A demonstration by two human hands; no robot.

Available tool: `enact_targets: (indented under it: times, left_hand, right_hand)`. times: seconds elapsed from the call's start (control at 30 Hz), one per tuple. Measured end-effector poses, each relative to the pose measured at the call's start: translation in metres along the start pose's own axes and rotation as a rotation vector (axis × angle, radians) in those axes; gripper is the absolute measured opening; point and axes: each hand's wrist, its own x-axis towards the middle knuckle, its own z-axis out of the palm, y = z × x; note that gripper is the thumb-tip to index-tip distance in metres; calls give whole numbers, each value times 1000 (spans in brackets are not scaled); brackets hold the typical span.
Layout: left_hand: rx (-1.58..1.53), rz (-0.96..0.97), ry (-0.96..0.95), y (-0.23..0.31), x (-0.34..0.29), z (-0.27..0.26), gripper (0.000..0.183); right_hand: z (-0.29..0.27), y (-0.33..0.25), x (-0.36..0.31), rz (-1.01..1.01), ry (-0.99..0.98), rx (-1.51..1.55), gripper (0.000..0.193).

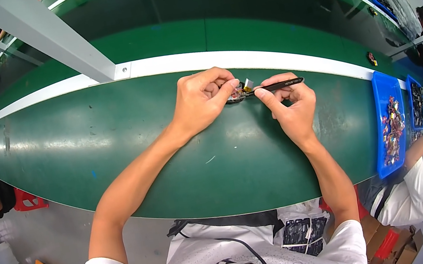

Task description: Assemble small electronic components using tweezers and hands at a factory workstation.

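Observation:
My left hand (198,102) pinches a small dark part (236,99) with reddish and silvery bits, close to the table's far edge. A whitish, yellowish tab (248,86) sticks up from that part. Black tweezers (285,84) lie in the grip of my right hand (295,110), thumb against fingers. Their tips point left and reach the small part; whether they clasp any piece of it is too small to tell. Both hands work just above the green tabletop (218,170). My left fingers cover some of the part.
A blue tray (380,159) of small shiny parts stands at the right end of the table, with another blue tray (411,107) beyond. A white rail (244,63) and post (59,40) border the far side, before a green conveyor belt (161,42). Co-workers sit at left and right.

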Motion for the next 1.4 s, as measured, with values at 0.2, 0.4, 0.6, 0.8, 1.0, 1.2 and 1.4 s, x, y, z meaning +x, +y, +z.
enact_targets:
  times: [0.2, 0.4, 0.6, 0.8, 1.0, 1.2, 1.4]
  left_hand:
    - [-2, 8, -10, -3, -1, 1, 10]
    - [41, 81, -22, -2, 0, 1, 8]
    - [55, 95, -21, -1, -2, 0, 6]
    - [53, 125, -14, -6, -2, 3, 7]
    - [-106, -98, -94, 1, 1, -2, 13]
    - [-416, -319, -238, 5, 2, -11, 27]
    - [-530, -340, -201, 14, -25, -10, 32]
  right_hand:
    - [2, 2, -1, 27, -4, -16, 13]
    - [-1, 0, 0, 169, -21, 123, 16]
    - [0, 2, -1, 184, -42, 138, 16]
    - [-2, 2, -1, 206, -40, 125, 15]
    - [-3, -4, 1, 214, -60, 173, 17]
    - [-3, -11, 1, 337, -105, 354, 17]
    - [-1, -15, -10, 317, -129, 391, 18]
